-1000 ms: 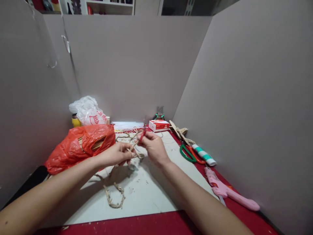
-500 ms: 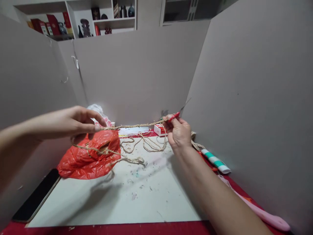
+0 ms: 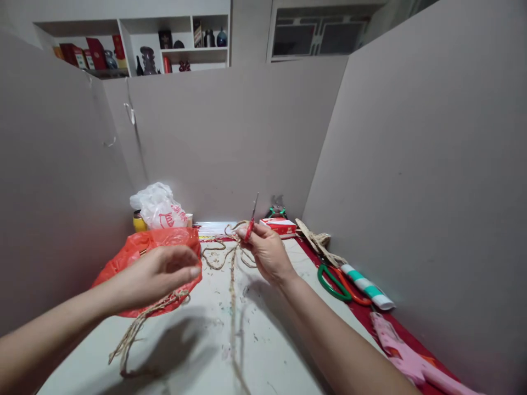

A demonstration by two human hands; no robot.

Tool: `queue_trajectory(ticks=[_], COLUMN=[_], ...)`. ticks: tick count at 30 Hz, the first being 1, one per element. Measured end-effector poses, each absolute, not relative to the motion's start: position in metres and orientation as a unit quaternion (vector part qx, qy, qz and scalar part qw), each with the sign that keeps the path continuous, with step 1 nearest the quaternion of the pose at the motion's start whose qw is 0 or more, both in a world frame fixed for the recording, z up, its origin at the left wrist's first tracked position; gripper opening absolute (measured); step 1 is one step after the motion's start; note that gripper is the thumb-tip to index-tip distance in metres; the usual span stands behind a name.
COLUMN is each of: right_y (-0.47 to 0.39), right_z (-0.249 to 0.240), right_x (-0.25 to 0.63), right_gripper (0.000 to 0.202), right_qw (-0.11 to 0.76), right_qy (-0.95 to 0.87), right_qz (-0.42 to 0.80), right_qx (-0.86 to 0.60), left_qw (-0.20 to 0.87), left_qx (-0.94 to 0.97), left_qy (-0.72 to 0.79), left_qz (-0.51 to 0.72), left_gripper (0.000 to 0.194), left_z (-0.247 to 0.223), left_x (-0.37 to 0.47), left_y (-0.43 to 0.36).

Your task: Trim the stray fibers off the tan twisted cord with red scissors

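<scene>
My right hand pinches a length of twine and also holds small red-handled scissors, whose blades point up. The twine hangs from its fingertips toward the near edge. To the left, my left hand is raised over the red plastic bag, its thumb and fingers apart with no twine visible between them. Below that hand is a knotted bunch of twine strands. More loops of twine lie on the white board behind.
A white plastic bag stands at the back left, and a red-and-white box at the back. Along the right lie green-handled scissors, a striped roll and a pink glue gun. Grey panels enclose three sides.
My right hand has moved left with the scissors and twine. My left hand has let go of the stretched twine and moved lower and to the right. The twine now hangs down.
</scene>
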State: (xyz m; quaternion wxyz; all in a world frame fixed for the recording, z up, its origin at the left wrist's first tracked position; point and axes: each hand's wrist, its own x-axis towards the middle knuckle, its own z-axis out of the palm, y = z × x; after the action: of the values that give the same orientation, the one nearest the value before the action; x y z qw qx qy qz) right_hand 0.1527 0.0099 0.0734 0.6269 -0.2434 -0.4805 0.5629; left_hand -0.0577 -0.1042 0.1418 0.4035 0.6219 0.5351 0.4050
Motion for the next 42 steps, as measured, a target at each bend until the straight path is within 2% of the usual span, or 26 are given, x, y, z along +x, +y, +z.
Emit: queue_trajectory(ticks=[2,5,8,14,19,23,30,38,42], right_y=[0.007,0.007,0.014,0.030,0.033,0.034,0.033,0.032,0.030], right_z=[0.069,0.062,0.056,0.020,-0.014,-0.021,-0.020,-0.020,-0.021], right_x=[0.147,0.139,0.136,0.127,0.121,0.123,0.126,0.125,0.123], right_gripper=[0.016,0.015,0.015,0.018,0.021,0.021,0.024,0.018,0.015], right_qw=[0.605,0.582,0.572,0.550,0.525,0.519,0.510,0.536,0.558], right_qy=[-0.508,-0.541,-0.562,-0.565,-0.527,-0.501,-0.471,-0.482,-0.514], right_qz=[0.561,0.552,0.534,0.526,0.557,0.577,0.610,0.584,0.527], right_qx=[-0.246,-0.253,-0.267,-0.318,-0.368,-0.383,-0.382,-0.374,-0.383], left_qw=[0.425,0.548,0.618,0.667,0.687,0.705,0.720,0.671,0.651], left_qx=[0.649,0.598,0.533,0.468,0.406,0.385,0.366,0.410,0.431], left_qy=[0.500,0.426,0.384,0.392,0.399,0.387,0.401,0.436,0.450], left_qz=[0.384,0.401,0.432,0.427,0.451,0.453,0.432,0.438,0.433], left_gripper=[0.026,0.030,0.029,0.032,0.026,0.032,0.033,0.024,0.022], left_z=[0.118,0.085,0.060,0.021,-0.011,-0.015,-0.010,-0.013,-0.012], left_x=[-0.046,-0.025,-0.010,-0.011,-0.021,-0.024,-0.021,-0.025,-0.025], left_y=[-0.076,-0.048,-0.037,-0.029,-0.027,-0.022,-0.022,-0.021,-0.020])
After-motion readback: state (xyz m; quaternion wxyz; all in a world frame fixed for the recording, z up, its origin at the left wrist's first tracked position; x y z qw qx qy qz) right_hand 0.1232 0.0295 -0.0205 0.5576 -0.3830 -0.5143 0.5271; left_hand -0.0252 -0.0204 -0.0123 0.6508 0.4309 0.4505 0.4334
